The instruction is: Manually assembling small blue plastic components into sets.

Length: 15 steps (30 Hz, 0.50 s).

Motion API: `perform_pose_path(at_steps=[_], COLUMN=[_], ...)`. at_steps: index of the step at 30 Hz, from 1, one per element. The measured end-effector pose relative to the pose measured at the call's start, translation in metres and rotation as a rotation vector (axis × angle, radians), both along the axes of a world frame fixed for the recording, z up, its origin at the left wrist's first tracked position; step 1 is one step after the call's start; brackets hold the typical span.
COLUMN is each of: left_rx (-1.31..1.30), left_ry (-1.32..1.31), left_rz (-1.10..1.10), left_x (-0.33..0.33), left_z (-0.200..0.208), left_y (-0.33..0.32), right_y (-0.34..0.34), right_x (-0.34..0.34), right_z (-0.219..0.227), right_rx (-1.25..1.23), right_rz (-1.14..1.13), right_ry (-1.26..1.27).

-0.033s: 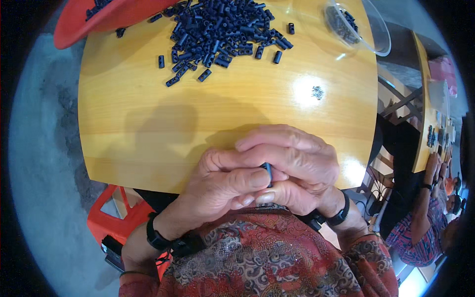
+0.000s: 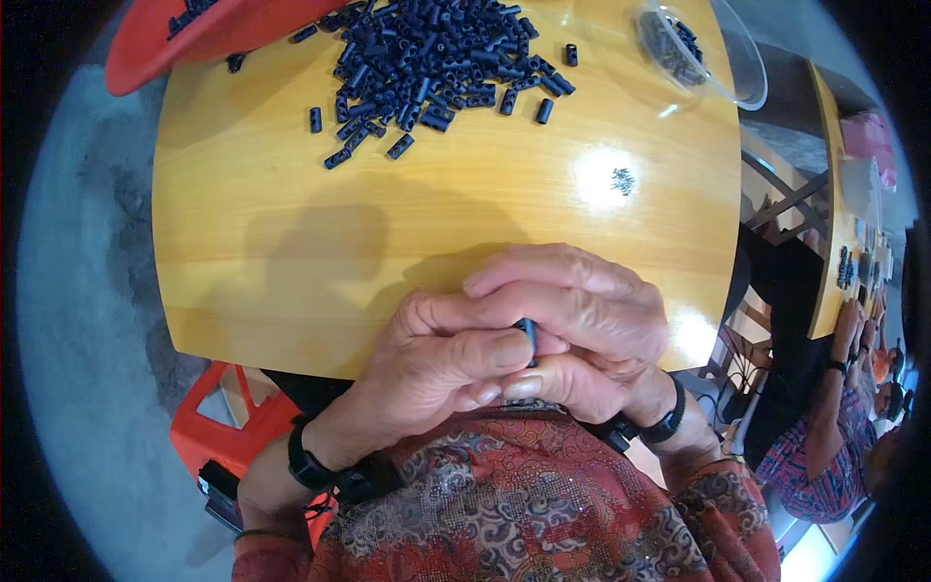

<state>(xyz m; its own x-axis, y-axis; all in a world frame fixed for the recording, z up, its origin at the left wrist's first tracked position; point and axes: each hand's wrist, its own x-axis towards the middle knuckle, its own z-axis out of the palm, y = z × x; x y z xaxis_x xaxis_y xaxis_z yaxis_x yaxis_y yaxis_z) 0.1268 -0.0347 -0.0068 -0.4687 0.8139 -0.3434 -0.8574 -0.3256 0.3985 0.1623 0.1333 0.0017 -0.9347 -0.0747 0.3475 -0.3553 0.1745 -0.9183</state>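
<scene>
Close to the table's near edge my two hands meet around one small black cylinder (image 2: 529,341), mostly hidden by the fingers. The thumb and bent fingers of my left hand (image 2: 441,354) pinch it from the left. My right hand (image 2: 592,325) curls over it from the right, its thumb pressing at the lower end. Whether anything else is between the fingertips I cannot make out. Farther off on the table lies a heap of similar black cylinders (image 2: 436,58) with holes in their sides. To the right is a little cluster of tiny dark pieces (image 2: 623,181).
A red basin (image 2: 184,48) with black parts overlaps the far left of the yellow wooden table (image 2: 233,213). At the far right stands a clear plastic tub (image 2: 747,82) holding dark pieces. A red stool (image 2: 233,427) is at lower left. Another person (image 2: 815,466) works at a table on the right.
</scene>
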Motion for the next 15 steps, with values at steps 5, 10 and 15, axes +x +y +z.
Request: perform_pose_path(at_steps=[5,10,15], left_rx=[0.077,0.161,0.052], left_ry=[-0.092,-0.131,-0.060], left_rz=[0.030,0.061,0.017], left_x=[0.005,0.006,0.006], left_z=[0.001,0.000,0.001], left_y=[0.007,0.014,0.017], right_y=[0.006,0.006,0.004], right_x=[0.002,-0.004,0.003], right_z=[0.012,0.014,0.015], right_rx=[0.112,0.054,0.019], right_rz=[-0.001,-0.052,-0.057], right_ry=[0.021,0.071,-0.073])
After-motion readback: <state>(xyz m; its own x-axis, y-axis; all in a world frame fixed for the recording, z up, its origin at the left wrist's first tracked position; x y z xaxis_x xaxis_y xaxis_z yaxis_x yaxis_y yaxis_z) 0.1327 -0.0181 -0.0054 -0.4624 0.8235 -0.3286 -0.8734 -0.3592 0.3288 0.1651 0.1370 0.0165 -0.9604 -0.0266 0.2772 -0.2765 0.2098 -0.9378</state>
